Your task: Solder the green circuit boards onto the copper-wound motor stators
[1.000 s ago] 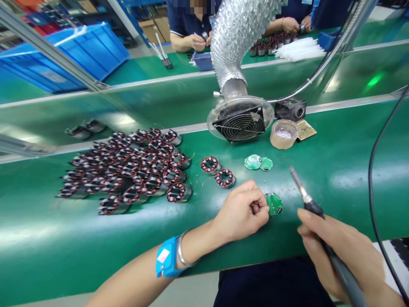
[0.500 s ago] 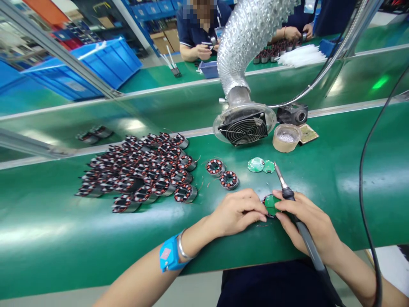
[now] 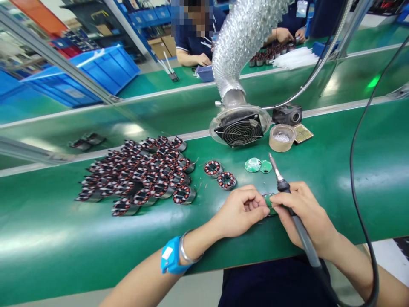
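A round green circuit board [image 3: 269,198] lies between my hands, partly covered by fingers; its underside is hidden. My left hand [image 3: 244,211] is closed, with thumb and curled fingers gripping the board's left edge. My right hand [image 3: 308,215] is wrapped round a soldering iron [image 3: 302,234], whose bare tip points up and away from the board. The thumb and fingertips of that same hand touch the board's right side. Just beyond are two loose green boards [image 3: 253,165], overlapping. Two wire-wound motor stators [image 3: 226,181] stand left of them.
Many more stators [image 3: 140,170] are grouped on the left of the green bench [image 3: 79,238]. A fume extractor [image 3: 241,128] hangs ahead, beside a solder-filled tub [image 3: 282,138] and a sponge tray [image 3: 303,133]. The iron's black cable [image 3: 353,170] loops at right. Co-workers [image 3: 194,47] sit opposite.
My left fingers have curled in more, and my right fingertips now cover more of the board. The soldering iron has tipped slightly more upright. The whole view has shifted a little.
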{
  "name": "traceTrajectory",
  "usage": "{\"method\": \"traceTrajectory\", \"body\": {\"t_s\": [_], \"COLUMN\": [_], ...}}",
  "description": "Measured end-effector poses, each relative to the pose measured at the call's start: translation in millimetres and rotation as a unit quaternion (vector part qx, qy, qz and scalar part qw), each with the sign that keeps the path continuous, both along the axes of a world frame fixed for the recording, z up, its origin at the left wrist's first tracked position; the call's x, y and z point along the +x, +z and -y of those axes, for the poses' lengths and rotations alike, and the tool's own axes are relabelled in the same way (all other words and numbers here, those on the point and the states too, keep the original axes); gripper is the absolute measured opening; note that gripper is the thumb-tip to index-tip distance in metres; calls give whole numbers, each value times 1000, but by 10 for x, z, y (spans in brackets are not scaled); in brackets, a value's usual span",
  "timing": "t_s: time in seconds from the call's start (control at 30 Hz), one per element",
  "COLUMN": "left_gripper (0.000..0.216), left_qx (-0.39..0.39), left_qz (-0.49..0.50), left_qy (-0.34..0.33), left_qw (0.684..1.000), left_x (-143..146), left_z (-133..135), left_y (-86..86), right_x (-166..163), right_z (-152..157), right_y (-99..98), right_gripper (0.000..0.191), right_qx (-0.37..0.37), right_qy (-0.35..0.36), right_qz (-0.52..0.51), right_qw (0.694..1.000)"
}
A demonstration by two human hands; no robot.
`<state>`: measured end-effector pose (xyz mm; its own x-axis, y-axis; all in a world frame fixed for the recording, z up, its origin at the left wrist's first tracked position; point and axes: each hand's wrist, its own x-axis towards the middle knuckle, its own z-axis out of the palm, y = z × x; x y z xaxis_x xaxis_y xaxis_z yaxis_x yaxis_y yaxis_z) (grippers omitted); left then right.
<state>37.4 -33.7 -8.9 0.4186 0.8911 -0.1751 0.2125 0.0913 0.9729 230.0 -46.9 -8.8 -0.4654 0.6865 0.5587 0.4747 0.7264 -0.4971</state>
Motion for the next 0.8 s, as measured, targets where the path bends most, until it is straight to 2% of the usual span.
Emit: {"method": "traceTrajectory", "body": {"t_s": [0.1, 0.23, 0.3, 0.47, 0.6, 0.8], "left_gripper": [14, 5, 5, 7, 7, 8], "left_qx": [3, 112, 152, 212, 259, 310], "left_qz": [21, -45, -66, -78, -83, -85], "left_qy": [31, 31, 21, 0, -16, -27], "left_qw": [999, 992, 986, 974, 962, 947], "left_x": [18, 45, 43, 10, 1, 0], "left_z": [26, 52, 58, 57, 53, 49], "left_y": [-32, -13, -1, -33, -52, -42], "right_x": [13, 65, 121, 326, 439, 418], "right_z": [86, 202, 253, 410, 552, 665], "right_y": [-166, -250, -179, 137, 280, 254], "right_gripper": [32, 38, 42, 55, 42, 27], "right_qx": [-2, 35, 31, -11, -30, -78], "right_qy": [-12, -15, -23, -47, -57, -96], "right_qz": [55, 56, 46, 30, 39, 6], "right_qw": [998, 998, 998, 998, 997, 992]}}
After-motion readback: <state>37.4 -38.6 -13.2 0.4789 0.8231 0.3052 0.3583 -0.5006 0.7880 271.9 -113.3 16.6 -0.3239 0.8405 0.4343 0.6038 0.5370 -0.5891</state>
